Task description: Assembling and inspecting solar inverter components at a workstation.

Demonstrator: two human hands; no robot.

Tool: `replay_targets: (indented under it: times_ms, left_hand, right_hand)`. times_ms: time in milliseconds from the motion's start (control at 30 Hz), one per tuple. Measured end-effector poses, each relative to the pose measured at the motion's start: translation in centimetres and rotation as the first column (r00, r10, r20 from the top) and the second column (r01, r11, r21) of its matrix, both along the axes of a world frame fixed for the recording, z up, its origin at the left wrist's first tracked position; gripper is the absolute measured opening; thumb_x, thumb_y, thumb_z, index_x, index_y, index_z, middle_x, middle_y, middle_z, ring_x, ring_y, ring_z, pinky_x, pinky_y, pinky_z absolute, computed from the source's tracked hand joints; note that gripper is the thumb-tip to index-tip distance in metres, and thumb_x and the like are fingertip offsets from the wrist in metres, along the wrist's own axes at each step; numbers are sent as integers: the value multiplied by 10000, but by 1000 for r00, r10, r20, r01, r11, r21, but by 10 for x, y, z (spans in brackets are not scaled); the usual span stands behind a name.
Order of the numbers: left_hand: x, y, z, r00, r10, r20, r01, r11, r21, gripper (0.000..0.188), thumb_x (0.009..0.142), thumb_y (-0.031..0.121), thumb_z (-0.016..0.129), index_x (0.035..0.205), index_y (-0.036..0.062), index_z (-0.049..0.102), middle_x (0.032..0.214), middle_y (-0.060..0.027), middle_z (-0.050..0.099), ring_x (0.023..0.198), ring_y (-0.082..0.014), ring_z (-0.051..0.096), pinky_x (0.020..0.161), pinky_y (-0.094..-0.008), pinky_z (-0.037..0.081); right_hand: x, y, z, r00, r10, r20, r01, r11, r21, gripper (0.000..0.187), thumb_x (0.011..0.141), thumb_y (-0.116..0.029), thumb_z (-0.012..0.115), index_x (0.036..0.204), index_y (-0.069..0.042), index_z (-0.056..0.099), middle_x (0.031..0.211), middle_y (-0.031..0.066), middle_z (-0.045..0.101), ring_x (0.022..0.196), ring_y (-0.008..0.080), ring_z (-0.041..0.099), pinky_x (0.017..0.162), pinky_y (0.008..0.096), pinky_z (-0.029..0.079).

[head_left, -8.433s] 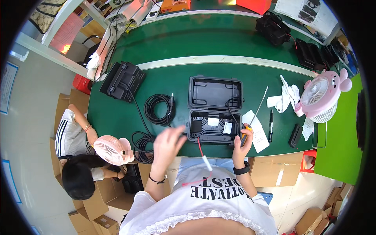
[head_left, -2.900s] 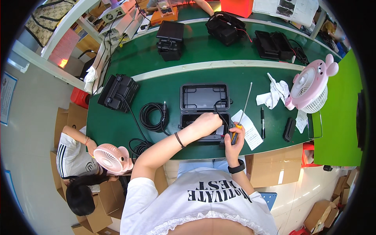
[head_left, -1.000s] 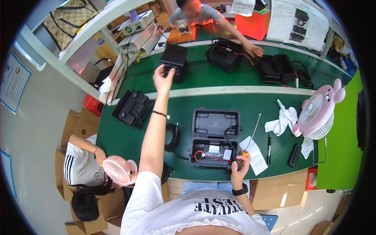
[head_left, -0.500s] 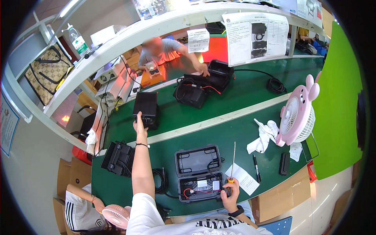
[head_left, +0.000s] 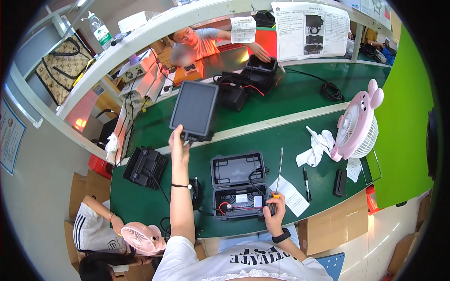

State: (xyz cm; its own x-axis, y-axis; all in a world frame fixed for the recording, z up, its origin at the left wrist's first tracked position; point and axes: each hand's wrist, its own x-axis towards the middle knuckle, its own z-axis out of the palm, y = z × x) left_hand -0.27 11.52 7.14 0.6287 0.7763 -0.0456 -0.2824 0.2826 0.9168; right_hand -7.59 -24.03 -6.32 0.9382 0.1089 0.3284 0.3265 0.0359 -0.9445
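My left hand (head_left: 178, 145), arm stretched forward, grips the near edge of a black box (head_left: 194, 108) with a flat dark panel on its face. The box is raised and tilted over the white divider (head_left: 272, 133). A screwdriver (head_left: 276, 195) with a yellow and black handle is held in my right hand (head_left: 274, 213), its long shaft pointing up and away. That hand is by the right front corner of an open black case (head_left: 214, 199). Red wires and white labels show inside the case; its lid (head_left: 236, 169) is folded back.
Another black case (head_left: 145, 166) and a coiled cable lie left. Rightward are a paper slip (head_left: 291, 199), pen (head_left: 307, 185), white cloth (head_left: 318, 145) and pink fan (head_left: 355, 124). Across the divider, a co-worker's hand (head_left: 260, 52) touches an open black case. Another person sits at lower left.
My left hand has lifted the black box from the far table and tilted its panel into view. My right hand keeps the screwdriver by the open case. The co-worker's hand has moved right.
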Motion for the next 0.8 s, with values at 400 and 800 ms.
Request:
replay_targets:
  times_ms: [400, 800]
  left_hand:
    - [39, -123, 8, 924, -354, -146, 363, 931, 40, 454, 787, 404, 757, 1052, 79, 586, 960, -9, 578, 919, -136, 558, 750, -371, 454]
    - [103, -210, -36, 677, -690, -258, 681, 719, -137, 541, 785, 508, 690, 1061, 47, 630, 948, -66, 663, 901, -210, 652, 818, -453, 510]
  right_hand:
    - [-2, -1, 0, 1000, -12, 14, 13, 1000, -27, 259, 724, -79, 692, 965, -59, 601, 1219, 188, 512, 1135, 338, 536, 984, 404, 411]
    - [-11, 3, -16, 991, -128, 39, 124, 988, 91, 556, 703, -35, 686, 1177, -98, 404, 1285, 180, 406, 773, 160, 502, 777, 307, 431]
